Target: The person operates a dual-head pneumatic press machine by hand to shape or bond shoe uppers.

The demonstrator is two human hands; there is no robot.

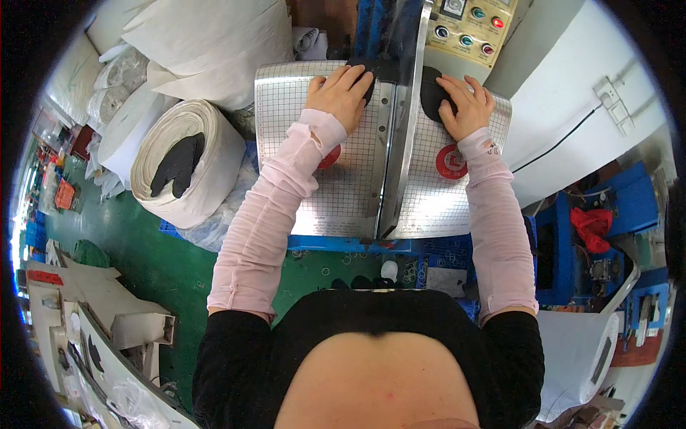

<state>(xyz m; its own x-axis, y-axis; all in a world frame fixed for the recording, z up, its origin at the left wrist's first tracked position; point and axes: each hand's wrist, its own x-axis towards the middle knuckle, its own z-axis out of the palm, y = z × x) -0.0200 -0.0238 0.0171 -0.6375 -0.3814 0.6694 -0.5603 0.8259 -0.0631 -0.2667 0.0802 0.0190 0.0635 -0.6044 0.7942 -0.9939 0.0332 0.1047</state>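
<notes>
My left hand (pixel 339 94) lies on the left half of a gridded metal plate (pixel 343 193), its fingers stretched over a flat black piece (pixel 370 70). On the right half of the gridded surface (pixel 429 207), my right hand (pixel 467 107) has its fingers apart, with fingertips and thumb touching the edge of a rounded black piece (pixel 431 93). A metal bar (pixel 406 136) stands between the two halves and separates the hands. Part of each black piece is hidden by the fingers.
A control panel (pixel 471 30) with coloured buttons is at the far right. Left of the plate, a thick white roll (pixel 227 157) carries black cut pieces (pixel 179 164). A white wall (pixel 572 107) rises on the right, near blue machinery (pixel 622 204). Grey equipment (pixel 143 322) stands lower left.
</notes>
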